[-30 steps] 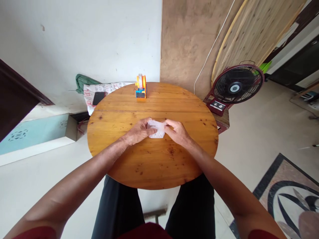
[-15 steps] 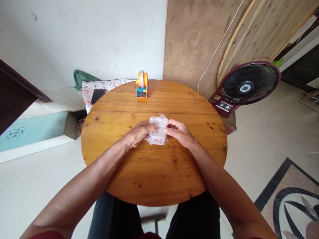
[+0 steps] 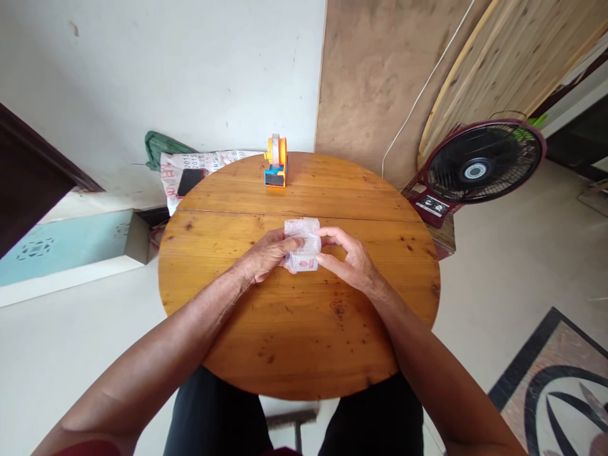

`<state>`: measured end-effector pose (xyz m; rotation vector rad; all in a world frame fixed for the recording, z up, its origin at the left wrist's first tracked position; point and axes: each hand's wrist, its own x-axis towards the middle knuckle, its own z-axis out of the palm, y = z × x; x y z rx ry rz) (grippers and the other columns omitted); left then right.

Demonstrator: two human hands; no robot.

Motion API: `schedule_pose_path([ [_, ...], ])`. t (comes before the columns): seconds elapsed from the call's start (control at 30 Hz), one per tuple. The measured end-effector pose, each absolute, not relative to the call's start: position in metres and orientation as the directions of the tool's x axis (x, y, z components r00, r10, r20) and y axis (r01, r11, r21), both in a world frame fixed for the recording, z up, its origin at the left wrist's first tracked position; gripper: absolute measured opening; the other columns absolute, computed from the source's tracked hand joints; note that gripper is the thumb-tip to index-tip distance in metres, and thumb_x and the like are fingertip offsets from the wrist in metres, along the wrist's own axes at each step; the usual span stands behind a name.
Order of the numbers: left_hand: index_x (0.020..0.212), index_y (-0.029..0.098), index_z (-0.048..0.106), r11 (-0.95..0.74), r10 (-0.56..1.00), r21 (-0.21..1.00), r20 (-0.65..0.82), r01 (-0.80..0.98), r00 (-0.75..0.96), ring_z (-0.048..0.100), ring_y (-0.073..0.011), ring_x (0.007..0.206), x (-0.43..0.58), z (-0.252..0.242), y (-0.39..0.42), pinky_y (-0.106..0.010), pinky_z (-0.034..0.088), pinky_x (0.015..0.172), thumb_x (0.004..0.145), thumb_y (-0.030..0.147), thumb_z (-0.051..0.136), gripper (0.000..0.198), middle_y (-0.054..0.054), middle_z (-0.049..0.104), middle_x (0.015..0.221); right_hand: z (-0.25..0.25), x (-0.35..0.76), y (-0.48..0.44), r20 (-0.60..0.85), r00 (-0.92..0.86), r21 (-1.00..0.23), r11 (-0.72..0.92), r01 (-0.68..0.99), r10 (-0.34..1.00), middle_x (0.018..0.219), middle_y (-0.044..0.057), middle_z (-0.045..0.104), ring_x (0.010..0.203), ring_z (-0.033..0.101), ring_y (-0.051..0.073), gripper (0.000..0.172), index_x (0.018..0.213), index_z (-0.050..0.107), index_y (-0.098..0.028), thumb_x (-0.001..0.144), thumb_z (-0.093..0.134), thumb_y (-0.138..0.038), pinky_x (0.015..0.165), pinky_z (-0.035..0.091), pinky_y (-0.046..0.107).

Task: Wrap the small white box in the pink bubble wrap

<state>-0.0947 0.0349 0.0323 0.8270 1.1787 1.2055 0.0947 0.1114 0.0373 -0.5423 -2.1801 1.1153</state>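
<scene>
Over the middle of the round wooden table [image 3: 304,342] is a small white box in bubble wrap [image 3: 304,246], with red print on its near side. My left hand [image 3: 270,254] grips it from the left, thumb pressed on top and the other fingers partly hidden beneath. At its right side, my right hand [image 3: 348,258] has thumb and forefinger spread apart, the tips at the edge of the wrap. Whether those tips press on the wrap is hard to make out.
An orange and blue tape dispenser [image 3: 275,161] stands at the table's far edge. Beyond the left edge, a dark phone [image 3: 190,182] lies on a printed white sack [image 3: 170,170]. A dark red fan [image 3: 475,170] stands to the right, and a wall rises behind.
The wrapped box has turned slightly, and the flap at its far end no longer sticks out. My right thumb and forefinger have spread wider. The whole view has shifted a little.
</scene>
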Motion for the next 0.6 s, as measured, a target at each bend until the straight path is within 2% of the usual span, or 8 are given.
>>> schedule_pose_path([
  [0.23,0.115,0.014,0.064,0.213,0.976,0.939,-0.218,-0.27,0.012,0.065,-0.0161,0.068,-0.0956,0.0318,0.0342,-0.023,0.049,0.051,0.071,0.041,0.077,0.053,-0.01,0.072,0.098,0.0425,0.0942,0.1102,0.382,-0.744,-0.776,0.628,0.064,0.548,0.12,0.007,0.062,0.106,0.06,0.022,0.034,0.115,0.061,-0.022,0.082,0.067,-0.031,0.096,0.047,0.038],
  [0.4,0.113,0.013,0.066,0.237,0.971,0.936,-0.233,-0.261,0.044,0.064,-0.0162,0.07,-0.0951,0.0324,0.0337,-0.025,0.049,0.057,0.07,0.04,0.079,0.052,-0.009,0.072,0.096,0.0427,0.094,0.1096,0.35,-0.772,-0.791,0.609,0.06,0.531,0.12,0.007,0.062,0.114,0.058,0.024,0.035,0.114,0.062,-0.023,0.082,0.068,-0.033,0.1,0.045,0.04],
  [0.6,0.113,0.013,0.067,0.245,0.969,0.936,-0.233,-0.252,0.076,0.063,-0.015,0.071,-0.0935,0.0337,0.0313,-0.024,0.047,0.061,0.069,0.038,0.081,0.053,-0.008,0.072,0.096,0.0369,0.0939,0.1127,0.28,-0.804,-0.831,0.552,0.071,0.525,0.116,0.006,0.064,0.109,0.061,0.023,0.036,0.117,0.063,-0.022,0.083,0.067,-0.033,0.097,0.047,0.039],
])
